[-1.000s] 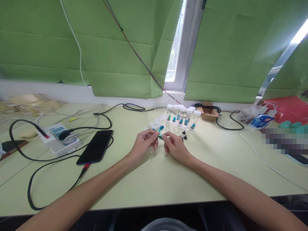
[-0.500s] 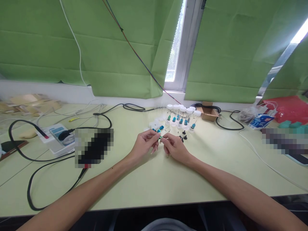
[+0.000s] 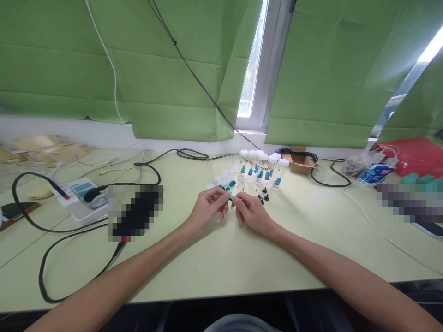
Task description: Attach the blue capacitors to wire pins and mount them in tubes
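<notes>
My left hand [image 3: 210,205] pinches a small green piece [image 3: 230,198] between thumb and index finger, and a thin pale line runs back across its fingers. Close by, my right hand [image 3: 253,213] has its fingertips pressed together near the right end of that piece; what they hold is too small to make out. Just beyond the fingers lie shiny blue parts [image 3: 232,183]. Small black parts [image 3: 266,197] rest beside my right hand. Behind them stand several clear tubes with white caps [image 3: 284,163], with blue or green pieces on thin rods inside.
A small cardboard box [image 3: 302,164] sits behind the tubes at the right. To the left are a white power strip [image 3: 85,203], a blurred-out dark object [image 3: 136,212] and looping black cables [image 3: 43,272]. A blue-and-white packet [image 3: 376,174] and a red bag [image 3: 411,157] lie far right.
My right hand has shifted slightly to the right, so its fingertips are a little farther from my left hand's. The left hand stays in place with the green piece.
</notes>
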The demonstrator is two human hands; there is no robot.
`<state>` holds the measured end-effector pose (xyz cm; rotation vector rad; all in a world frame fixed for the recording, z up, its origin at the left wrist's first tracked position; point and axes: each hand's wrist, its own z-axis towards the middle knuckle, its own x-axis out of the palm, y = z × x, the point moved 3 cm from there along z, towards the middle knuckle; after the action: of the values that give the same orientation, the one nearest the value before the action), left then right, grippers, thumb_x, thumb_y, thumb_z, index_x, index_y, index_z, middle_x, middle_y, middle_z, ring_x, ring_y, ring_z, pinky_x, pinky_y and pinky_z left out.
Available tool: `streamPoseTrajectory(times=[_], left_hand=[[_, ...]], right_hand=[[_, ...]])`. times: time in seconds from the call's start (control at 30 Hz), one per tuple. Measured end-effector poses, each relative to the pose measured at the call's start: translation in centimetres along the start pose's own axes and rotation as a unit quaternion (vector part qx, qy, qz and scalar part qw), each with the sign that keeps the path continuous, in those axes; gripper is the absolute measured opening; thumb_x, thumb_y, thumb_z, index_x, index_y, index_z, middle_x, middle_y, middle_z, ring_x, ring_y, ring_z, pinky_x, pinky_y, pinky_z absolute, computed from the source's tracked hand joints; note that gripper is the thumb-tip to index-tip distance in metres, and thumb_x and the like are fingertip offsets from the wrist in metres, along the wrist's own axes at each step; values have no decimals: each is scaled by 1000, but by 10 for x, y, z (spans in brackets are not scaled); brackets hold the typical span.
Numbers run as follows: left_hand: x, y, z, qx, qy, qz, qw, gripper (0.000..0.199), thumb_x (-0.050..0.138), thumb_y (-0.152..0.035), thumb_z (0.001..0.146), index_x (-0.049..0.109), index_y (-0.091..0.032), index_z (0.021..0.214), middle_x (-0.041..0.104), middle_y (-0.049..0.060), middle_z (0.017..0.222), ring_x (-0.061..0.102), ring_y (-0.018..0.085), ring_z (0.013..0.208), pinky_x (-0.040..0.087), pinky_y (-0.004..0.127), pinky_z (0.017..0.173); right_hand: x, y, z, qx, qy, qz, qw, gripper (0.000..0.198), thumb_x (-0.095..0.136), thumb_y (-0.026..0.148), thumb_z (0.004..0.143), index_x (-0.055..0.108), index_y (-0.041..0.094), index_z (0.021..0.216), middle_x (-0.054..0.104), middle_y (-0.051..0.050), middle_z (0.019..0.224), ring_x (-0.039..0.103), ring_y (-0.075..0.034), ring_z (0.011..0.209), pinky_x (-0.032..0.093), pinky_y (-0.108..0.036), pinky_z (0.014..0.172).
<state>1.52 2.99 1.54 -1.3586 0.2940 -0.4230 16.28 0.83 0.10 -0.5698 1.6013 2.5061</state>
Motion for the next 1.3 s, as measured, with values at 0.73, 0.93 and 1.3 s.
streamPoseTrajectory(times=[0.73, 0.93, 1.3], left_hand=[[-3, 6, 4, -5, 6, -27, 1000, 22, 67, -39, 82, 61, -18, 82, 56, -2, 58, 50, 9, 48, 39, 24, 48], [-4, 4, 3, -6, 12, -16, 1000, 22, 67, -38, 82, 60, -17, 79, 56, -3, 56, 49, 8, 46, 39, 23, 49], [-5, 5, 3, -9, 18, -7, 1000, 21, 67, -37, 82, 59, -17, 77, 54, -3, 55, 48, 8, 46, 37, 23, 48]], right_hand=[[0, -1, 1, 0, -27, 37, 999, 19, 53, 40, 89, 50, 21, 89, 50, 8, 49, 45, -9, 41, 41, -23, 46], [0, -2, 1, 3, -13, 68, 998, 20, 55, 40, 89, 51, 21, 87, 48, 8, 48, 44, -9, 39, 39, -22, 44], [-1, -2, 1, 11, 12, 99, 995, 24, 54, 42, 90, 53, 20, 83, 48, 8, 48, 46, -9, 39, 39, -22, 42]])
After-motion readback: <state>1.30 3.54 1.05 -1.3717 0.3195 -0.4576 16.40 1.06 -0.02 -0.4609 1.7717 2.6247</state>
